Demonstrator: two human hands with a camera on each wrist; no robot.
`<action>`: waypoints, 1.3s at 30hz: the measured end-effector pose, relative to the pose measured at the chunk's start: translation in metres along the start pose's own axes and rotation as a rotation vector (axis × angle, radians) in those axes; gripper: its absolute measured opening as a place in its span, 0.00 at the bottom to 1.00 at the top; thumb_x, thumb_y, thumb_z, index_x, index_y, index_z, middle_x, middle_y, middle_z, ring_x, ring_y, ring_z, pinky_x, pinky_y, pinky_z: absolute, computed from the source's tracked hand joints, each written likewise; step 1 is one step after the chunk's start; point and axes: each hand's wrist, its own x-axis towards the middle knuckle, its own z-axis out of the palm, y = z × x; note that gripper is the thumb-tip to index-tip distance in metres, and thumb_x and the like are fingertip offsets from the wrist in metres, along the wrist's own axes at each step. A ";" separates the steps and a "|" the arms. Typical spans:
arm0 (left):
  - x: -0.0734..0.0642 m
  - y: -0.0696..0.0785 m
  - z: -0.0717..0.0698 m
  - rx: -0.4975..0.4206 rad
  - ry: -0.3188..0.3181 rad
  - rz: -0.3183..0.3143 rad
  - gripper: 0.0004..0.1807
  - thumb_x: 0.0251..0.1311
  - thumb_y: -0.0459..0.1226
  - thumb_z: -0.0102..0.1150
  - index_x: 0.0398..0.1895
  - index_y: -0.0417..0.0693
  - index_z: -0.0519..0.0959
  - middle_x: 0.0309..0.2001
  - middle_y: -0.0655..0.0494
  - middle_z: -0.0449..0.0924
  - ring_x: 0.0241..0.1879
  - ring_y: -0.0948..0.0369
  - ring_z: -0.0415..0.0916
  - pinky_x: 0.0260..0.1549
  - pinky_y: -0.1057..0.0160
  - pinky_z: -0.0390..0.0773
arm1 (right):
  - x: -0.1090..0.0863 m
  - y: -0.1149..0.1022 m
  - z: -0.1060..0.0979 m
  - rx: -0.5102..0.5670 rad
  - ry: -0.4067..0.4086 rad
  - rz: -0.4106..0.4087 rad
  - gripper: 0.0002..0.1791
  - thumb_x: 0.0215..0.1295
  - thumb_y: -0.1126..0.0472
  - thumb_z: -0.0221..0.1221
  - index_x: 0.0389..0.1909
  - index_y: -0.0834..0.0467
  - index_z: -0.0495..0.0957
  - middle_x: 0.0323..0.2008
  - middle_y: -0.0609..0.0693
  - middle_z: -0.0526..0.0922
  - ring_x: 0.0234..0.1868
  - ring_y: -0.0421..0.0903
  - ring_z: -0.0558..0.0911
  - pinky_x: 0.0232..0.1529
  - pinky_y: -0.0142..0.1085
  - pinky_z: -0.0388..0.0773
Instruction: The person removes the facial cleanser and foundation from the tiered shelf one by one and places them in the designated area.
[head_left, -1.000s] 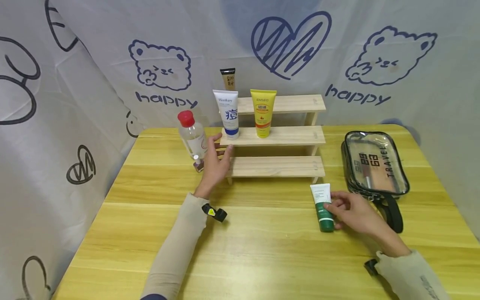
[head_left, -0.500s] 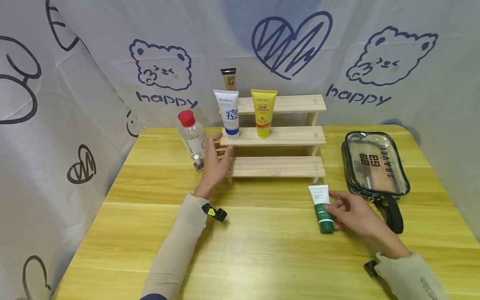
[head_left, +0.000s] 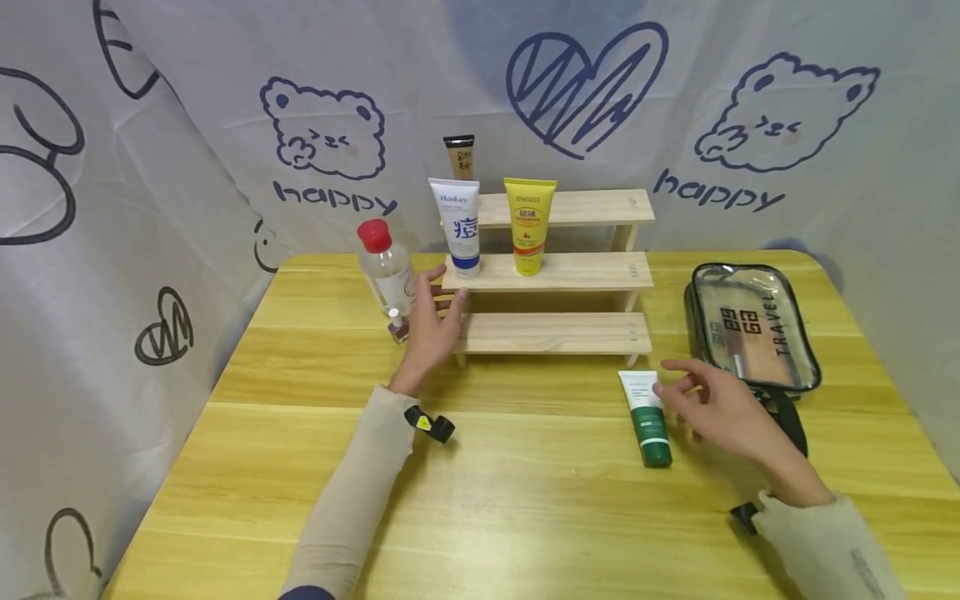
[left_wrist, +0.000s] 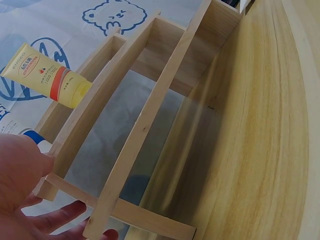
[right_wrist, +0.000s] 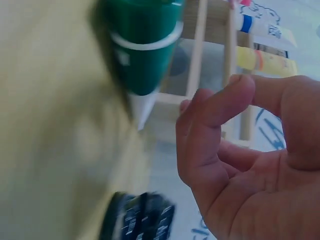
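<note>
A three-tier wooden rack (head_left: 555, 333) stands on the table, and my left hand (head_left: 431, 329) holds its left end. The left wrist view shows the thumb at the middle board's end and fingers reaching round the side frame. On the middle tier stand a white-and-blue tube (head_left: 459, 225) and a yellow tube (head_left: 529, 225); a beige tube (head_left: 461, 158) with a black end shows behind. A green-and-white tube (head_left: 649, 425) lies on the table before the rack's right end. My right hand (head_left: 712, 412) hovers beside it, fingers loosely bent and apart from it.
A clear bottle with a red cap (head_left: 386, 271) and a small bottle with a white cap (head_left: 397, 325) stand left of the rack. A clear travel pouch (head_left: 753, 325) with a black strap lies on the right. Printed cloth hangs behind the table.
My right hand has let go of the green-and-white tube and moved slightly up and right, away from it. The tube was shifted slightly before that. My left hand stays on the rack.
</note>
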 end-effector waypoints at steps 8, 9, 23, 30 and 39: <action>0.001 -0.004 0.001 0.006 0.024 0.028 0.28 0.83 0.39 0.55 0.79 0.43 0.61 0.68 0.33 0.73 0.64 0.41 0.77 0.66 0.44 0.84 | 0.018 -0.033 -0.005 -0.017 0.091 -0.156 0.28 0.82 0.54 0.62 0.75 0.62 0.74 0.51 0.61 0.87 0.43 0.49 0.86 0.32 0.32 0.82; 0.001 -0.004 0.001 0.007 0.026 0.029 0.28 0.83 0.39 0.55 0.79 0.43 0.62 0.68 0.32 0.73 0.64 0.41 0.77 0.66 0.44 0.84 | 0.021 -0.038 -0.005 -0.018 0.106 -0.175 0.28 0.82 0.54 0.63 0.75 0.62 0.74 0.51 0.60 0.88 0.45 0.48 0.86 0.35 0.30 0.82; 0.001 -0.001 0.000 0.009 0.020 0.022 0.28 0.83 0.40 0.56 0.79 0.44 0.61 0.72 0.35 0.73 0.68 0.42 0.77 0.69 0.46 0.83 | 0.084 -0.097 -0.002 0.227 0.251 -0.327 0.23 0.80 0.58 0.65 0.72 0.57 0.77 0.62 0.56 0.85 0.56 0.37 0.82 0.49 0.21 0.80; 0.000 -0.001 -0.002 0.010 0.016 0.024 0.28 0.84 0.40 0.56 0.79 0.44 0.61 0.73 0.36 0.72 0.67 0.42 0.78 0.68 0.45 0.83 | 0.122 -0.115 0.009 0.261 0.267 -0.353 0.26 0.79 0.56 0.66 0.73 0.58 0.75 0.69 0.57 0.81 0.68 0.51 0.80 0.63 0.34 0.81; 0.001 -0.002 0.000 0.006 0.018 0.030 0.28 0.83 0.39 0.56 0.78 0.43 0.61 0.75 0.37 0.71 0.68 0.43 0.77 0.69 0.46 0.83 | 0.152 -0.130 0.023 0.304 0.274 -0.369 0.30 0.79 0.58 0.66 0.76 0.59 0.72 0.72 0.60 0.79 0.73 0.56 0.78 0.71 0.52 0.82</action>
